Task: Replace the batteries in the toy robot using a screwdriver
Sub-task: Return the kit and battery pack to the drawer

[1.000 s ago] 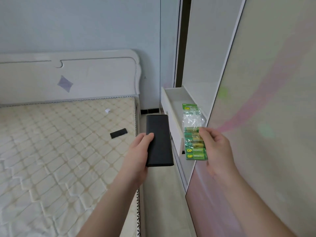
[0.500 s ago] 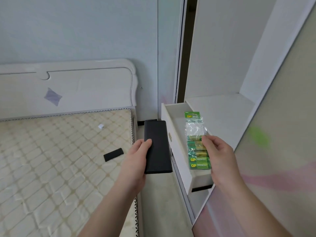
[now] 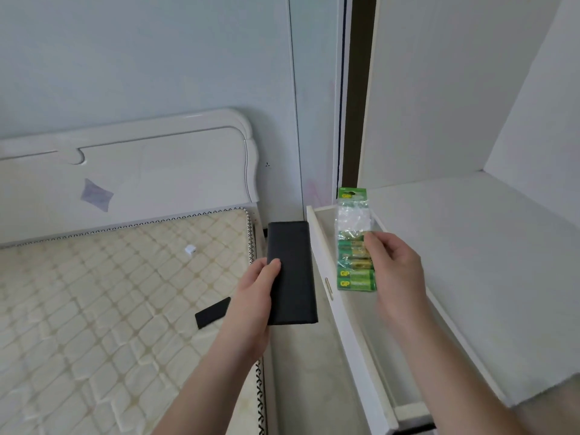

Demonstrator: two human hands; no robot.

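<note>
battery pack (image 3: 356, 243) raised over drawer (image 3: 351, 337) | hands: R (image 3: 397, 271) pinches pack, L (image 3: 251, 296) grips black case (image 3: 292, 274)

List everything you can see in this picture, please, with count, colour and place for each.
battery pack: one, green with clear plastic, held above the open drawer
black case: one, black, held between the bed and the drawer
drawer: one, white, pulled open at the right
mattress: one, cream quilted, at the left
headboard: one, white, behind the mattress
flat black piece: one, black, lying on the mattress
small white object: one, white, on the mattress, too small to identify
shelf: one, white, right of the drawer
left hand: grips the black case
right hand: pinches the battery pack
</note>
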